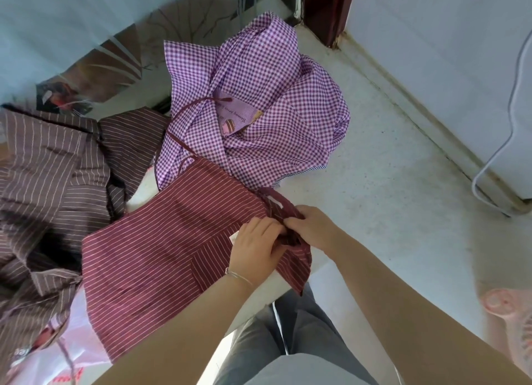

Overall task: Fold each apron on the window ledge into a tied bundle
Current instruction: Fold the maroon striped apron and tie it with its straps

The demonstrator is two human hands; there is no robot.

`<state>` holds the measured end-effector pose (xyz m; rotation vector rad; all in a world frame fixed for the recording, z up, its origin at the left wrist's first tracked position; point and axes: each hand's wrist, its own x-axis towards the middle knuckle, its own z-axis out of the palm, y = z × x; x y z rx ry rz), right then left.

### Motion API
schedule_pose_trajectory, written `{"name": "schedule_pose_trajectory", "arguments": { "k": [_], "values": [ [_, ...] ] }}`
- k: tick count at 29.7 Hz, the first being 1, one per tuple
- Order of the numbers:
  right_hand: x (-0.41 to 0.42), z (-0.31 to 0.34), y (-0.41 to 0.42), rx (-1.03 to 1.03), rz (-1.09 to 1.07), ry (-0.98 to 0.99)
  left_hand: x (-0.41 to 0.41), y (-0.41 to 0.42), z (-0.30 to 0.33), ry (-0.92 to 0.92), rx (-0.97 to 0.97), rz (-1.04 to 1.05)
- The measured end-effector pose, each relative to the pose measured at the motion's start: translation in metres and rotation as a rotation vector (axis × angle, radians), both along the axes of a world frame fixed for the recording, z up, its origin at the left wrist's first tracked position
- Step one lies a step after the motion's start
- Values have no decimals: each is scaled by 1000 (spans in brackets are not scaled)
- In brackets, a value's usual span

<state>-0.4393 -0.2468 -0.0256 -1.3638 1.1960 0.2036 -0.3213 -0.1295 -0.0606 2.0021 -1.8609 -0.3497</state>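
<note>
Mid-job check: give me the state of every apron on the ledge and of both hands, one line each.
Red striped apron: spread flat, not bundled; right end bunched in the hands.
Purple checked apron: loose, crumpled heap, ties undone.
Brown striped apron: crumpled pile, unfolded.
Left hand: fingers curled on the red apron's bunched end.
Right hand: gripping the same bunched end.

Thin woven cloth on the maroon striped apron [161, 249], matt, creased smooth. The purple gingham apron [259, 119] has a slight sheen, crumpled, with a printed fabric label. Brown striped apron [51, 168], soft matt cloth. Glossy pink plastic bag [72, 353]. Floor [388, 188] looks rough, speckled, dull.
</note>
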Motion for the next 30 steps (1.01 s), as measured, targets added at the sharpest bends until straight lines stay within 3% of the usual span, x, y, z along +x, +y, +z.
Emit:
{"name": "schedule_pose_trajectory", "arguments": {
  "k": [5, 6, 10, 14, 17, 19, 21, 23, 26, 28, 30],
  "values": [
    [-3, 3, 10, -431, 83, -21, 24, -1, 2, -49, 161, 107],
    [-3, 4, 8, -429, 52, -55, 30, -5, 1, -67, 199, 120],
    [1, 17, -2, -103, -199, -219, 47, -22, 0, -110, 185, 116],
    [2, 17, -10, -105, -152, -253, 68, -46, 2, -218, 184, 163],
    [1, 11, -9, -221, -50, -177, 84, -52, -2, -315, 183, 6],
    [1, 10, -12, -270, -201, -180, 91, -50, -6, -356, 192, -122],
    [-4, 18, -25, -187, -543, -277, 95, -49, -3, -360, 207, -166],
    [-10, 27, -47, -155, -779, -368, 94, -51, 2, -284, 185, -27],
    [-16, 39, -85, -246, -833, -359, 78, -51, 4, -216, 57, 194],
    [-18, 43, -110, -360, -830, -297, 54, -45, -1, -236, 91, 11],
    [-18, 49, -134, -492, -763, -183, 28, -41, -8, -283, 270, -260]
  ]
}}
